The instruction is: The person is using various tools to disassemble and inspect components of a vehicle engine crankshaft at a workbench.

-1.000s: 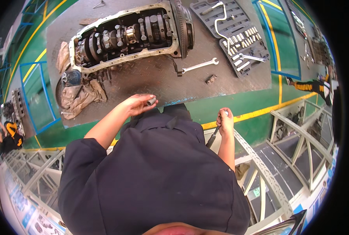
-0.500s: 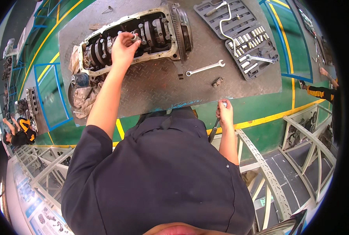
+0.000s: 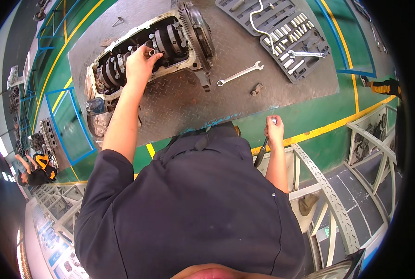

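An engine block (image 3: 160,76) lies with its open side up on the table, the crankshaft (image 3: 163,41) and its bearing caps showing inside. Over the middle of the crankshaft, my left hand (image 3: 139,66) is closed, pinching a small metal socket (image 3: 152,53) between thumb and fingers. Whether the socket touches a bolt is hard to make out. My right hand (image 3: 275,130) is closed round the head end of a ratchet wrench (image 3: 262,152), just off the table's near edge. Its dark handle points down toward my body.
A combination wrench (image 3: 240,74) and a small metal part (image 3: 257,89) lie on the steel-topped table (image 3: 179,109). An open socket case (image 3: 305,69) sits at the far right, another wrench across it. Behind the block is a loose bolt (image 3: 118,21). Another person (image 3: 39,169) is at far left.
My view has shifted and turned slightly, so the table's contents appear displaced to the left. My left hand stays over the crankshaft with the socket; my right hand still grips the ratchet wrench.
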Demonstrator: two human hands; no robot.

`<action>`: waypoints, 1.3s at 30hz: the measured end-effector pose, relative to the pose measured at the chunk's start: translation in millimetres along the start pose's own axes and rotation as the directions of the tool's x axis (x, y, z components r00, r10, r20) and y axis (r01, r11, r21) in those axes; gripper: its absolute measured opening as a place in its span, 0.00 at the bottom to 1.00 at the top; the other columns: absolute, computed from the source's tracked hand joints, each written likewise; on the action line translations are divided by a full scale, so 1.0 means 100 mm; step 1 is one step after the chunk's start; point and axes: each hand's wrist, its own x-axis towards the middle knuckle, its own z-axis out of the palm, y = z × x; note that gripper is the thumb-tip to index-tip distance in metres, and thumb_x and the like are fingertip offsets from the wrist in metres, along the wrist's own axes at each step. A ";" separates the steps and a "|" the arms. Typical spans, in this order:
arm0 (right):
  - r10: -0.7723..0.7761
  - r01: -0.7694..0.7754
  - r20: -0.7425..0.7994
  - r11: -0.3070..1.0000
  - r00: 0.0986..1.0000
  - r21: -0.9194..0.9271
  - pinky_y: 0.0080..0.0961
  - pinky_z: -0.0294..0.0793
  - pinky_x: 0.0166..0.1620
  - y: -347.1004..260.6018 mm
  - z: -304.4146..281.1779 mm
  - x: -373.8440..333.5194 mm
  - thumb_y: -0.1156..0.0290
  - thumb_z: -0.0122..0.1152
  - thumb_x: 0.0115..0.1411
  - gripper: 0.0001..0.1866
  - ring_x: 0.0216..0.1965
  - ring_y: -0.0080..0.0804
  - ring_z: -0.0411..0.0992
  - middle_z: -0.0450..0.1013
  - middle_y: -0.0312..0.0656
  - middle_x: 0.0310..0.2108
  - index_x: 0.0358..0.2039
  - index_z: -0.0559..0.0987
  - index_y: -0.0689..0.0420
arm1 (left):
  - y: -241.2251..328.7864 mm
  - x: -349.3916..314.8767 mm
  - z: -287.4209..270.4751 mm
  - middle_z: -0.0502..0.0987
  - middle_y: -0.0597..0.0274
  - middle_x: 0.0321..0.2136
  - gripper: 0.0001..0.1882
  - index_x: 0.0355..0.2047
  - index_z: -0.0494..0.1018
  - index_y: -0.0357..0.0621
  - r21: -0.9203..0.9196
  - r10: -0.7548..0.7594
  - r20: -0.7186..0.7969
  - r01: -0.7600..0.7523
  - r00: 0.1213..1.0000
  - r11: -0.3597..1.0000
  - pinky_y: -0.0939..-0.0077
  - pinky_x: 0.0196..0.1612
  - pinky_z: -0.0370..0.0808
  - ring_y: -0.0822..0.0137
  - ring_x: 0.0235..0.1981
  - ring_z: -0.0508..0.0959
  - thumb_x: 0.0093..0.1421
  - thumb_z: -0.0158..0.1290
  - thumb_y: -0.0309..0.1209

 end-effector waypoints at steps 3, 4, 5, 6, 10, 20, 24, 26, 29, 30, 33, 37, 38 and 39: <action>-0.006 0.005 0.011 1.000 1.000 0.026 0.17 0.54 0.14 0.01 0.00 0.02 0.69 0.57 0.59 0.07 0.12 0.17 0.58 0.61 0.29 0.15 0.34 0.69 0.56 | 0.04 0.04 -0.04 0.78 0.49 0.25 0.18 0.34 0.76 0.38 0.120 0.029 0.080 -0.038 0.996 0.992 0.66 0.32 0.74 0.55 0.27 0.79 0.46 0.67 0.35; -0.015 0.014 0.019 0.999 1.000 0.034 0.17 0.54 0.14 0.01 0.00 0.02 0.69 0.57 0.59 0.07 0.12 0.17 0.58 0.61 0.29 0.15 0.35 0.69 0.56 | 0.04 0.05 -0.06 0.78 0.49 0.25 0.18 0.34 0.76 0.38 0.134 0.083 0.115 -0.098 0.990 0.986 0.65 0.33 0.74 0.54 0.28 0.79 0.46 0.66 0.35; -0.027 0.026 0.025 0.998 0.999 0.064 0.17 0.53 0.14 0.01 0.00 0.02 0.69 0.57 0.59 0.08 0.12 0.16 0.57 0.61 0.28 0.15 0.35 0.69 0.56 | 0.03 0.07 -0.08 0.79 0.49 0.28 0.14 0.34 0.76 0.39 0.149 0.125 0.164 -0.150 0.979 0.977 0.64 0.36 0.74 0.53 0.32 0.79 0.47 0.64 0.30; -0.026 0.025 0.018 0.999 1.000 0.046 0.17 0.53 0.14 0.02 0.01 0.02 0.69 0.57 0.59 0.08 0.12 0.16 0.57 0.61 0.28 0.15 0.35 0.69 0.56 | 0.02 0.10 -0.11 0.79 0.49 0.28 0.14 0.34 0.76 0.39 0.150 0.140 0.140 -0.160 0.980 0.976 0.64 0.36 0.74 0.53 0.32 0.79 0.47 0.64 0.30; -0.025 0.025 0.018 0.999 1.000 0.036 0.18 0.53 0.14 0.04 0.01 -0.03 0.70 0.57 0.59 0.07 0.11 0.17 0.57 0.61 0.28 0.15 0.35 0.69 0.56 | -0.04 0.22 -0.24 0.79 0.51 0.32 0.14 0.36 0.77 0.44 0.073 0.322 0.347 -0.367 0.881 0.927 0.66 0.40 0.75 0.53 0.35 0.79 0.47 0.62 0.23; -0.110 0.110 -0.017 0.994 0.994 0.022 0.17 0.53 0.14 0.12 -0.10 -0.49 0.68 0.57 0.61 0.08 0.13 0.17 0.57 0.61 0.30 0.16 0.35 0.68 0.54 | 0.27 -0.49 -0.57 0.77 0.47 0.45 0.18 0.46 0.72 0.31 -0.950 -0.141 0.240 0.262 0.960 0.167 0.75 0.48 0.78 0.64 0.44 0.79 0.54 0.57 0.16; -0.127 0.125 -0.100 0.992 0.987 -0.026 0.18 0.54 0.13 0.16 -0.12 -0.76 0.70 0.57 0.60 0.07 0.11 0.17 0.58 0.61 0.29 0.14 0.33 0.68 0.55 | 0.60 -1.21 -1.07 0.76 0.50 0.47 0.21 0.49 0.71 0.31 -0.994 0.095 0.098 0.092 0.991 0.062 0.76 0.49 0.76 0.65 0.46 0.77 0.53 0.56 0.13; -0.139 0.136 -0.075 0.990 0.987 -0.048 0.18 0.54 0.13 0.15 -0.14 -0.85 0.70 0.57 0.60 0.07 0.10 0.18 0.58 0.60 0.30 0.14 0.34 0.68 0.55 | 0.69 -1.44 -1.26 0.75 0.51 0.48 0.22 0.50 0.70 0.31 -0.986 0.183 0.113 0.132 0.977 -0.097 0.75 0.49 0.75 0.66 0.47 0.77 0.54 0.56 0.14; -0.120 0.120 0.001 0.991 0.993 -0.056 0.17 0.54 0.14 0.09 -0.15 -0.92 0.70 0.57 0.60 0.07 0.11 0.18 0.57 0.61 0.31 0.16 0.35 0.68 0.55 | 0.73 -1.71 -1.42 0.75 0.52 0.47 0.24 0.55 0.67 0.34 -0.946 0.206 0.208 0.250 0.956 -0.205 0.74 0.47 0.76 0.63 0.47 0.77 0.58 0.56 0.22; -0.119 0.119 0.007 0.992 0.993 -0.046 0.17 0.54 0.14 0.05 -0.14 -0.93 0.69 0.57 0.61 0.07 0.12 0.18 0.57 0.62 0.33 0.18 0.35 0.67 0.54 | 0.72 -1.79 -1.45 0.75 0.51 0.48 0.26 0.56 0.65 0.36 -0.893 0.225 0.309 0.363 0.924 -0.265 0.75 0.46 0.77 0.61 0.47 0.77 0.58 0.57 0.27; -0.152 0.157 0.062 0.984 0.986 -0.082 0.18 0.54 0.14 -0.09 -0.07 -0.91 0.70 0.57 0.60 0.08 0.12 0.18 0.58 0.62 0.32 0.18 0.35 0.67 0.54 | 0.70 -1.99 -1.51 0.70 0.48 0.54 0.24 0.56 0.65 0.39 -0.829 0.207 0.345 0.401 0.915 -0.391 0.70 0.49 0.78 0.56 0.51 0.74 0.60 0.55 0.25; -0.188 0.196 0.108 0.979 0.976 -0.061 0.17 0.55 0.15 -0.30 0.03 -0.81 0.71 0.56 0.61 0.07 0.13 0.19 0.59 0.63 0.33 0.19 0.35 0.67 0.55 | 0.76 -2.13 -1.53 0.59 0.45 0.62 0.24 0.56 0.65 0.39 -0.727 0.211 0.403 0.452 0.890 -0.517 0.65 0.56 0.74 0.54 0.58 0.69 0.59 0.51 0.20; -0.202 0.208 0.128 0.978 0.971 -0.032 0.17 0.56 0.15 -0.36 0.02 -0.77 0.70 0.56 0.62 0.07 0.14 0.20 0.60 0.63 0.34 0.20 0.35 0.67 0.55 | 0.82 -2.14 -1.51 0.59 0.45 0.62 0.24 0.56 0.65 0.39 -0.724 0.224 0.375 0.435 0.900 -0.536 0.65 0.56 0.74 0.54 0.58 0.69 0.59 0.51 0.20; -0.201 0.211 0.145 0.976 0.969 -0.056 0.16 0.56 0.15 -0.41 -0.01 -0.72 0.70 0.56 0.62 0.07 0.14 0.19 0.60 0.63 0.34 0.20 0.35 0.67 0.54 | 0.89 -2.15 -1.48 0.57 0.44 0.63 0.24 0.57 0.65 0.39 -0.685 0.254 0.394 0.467 0.883 -0.560 0.65 0.57 0.72 0.54 0.58 0.68 0.58 0.49 0.19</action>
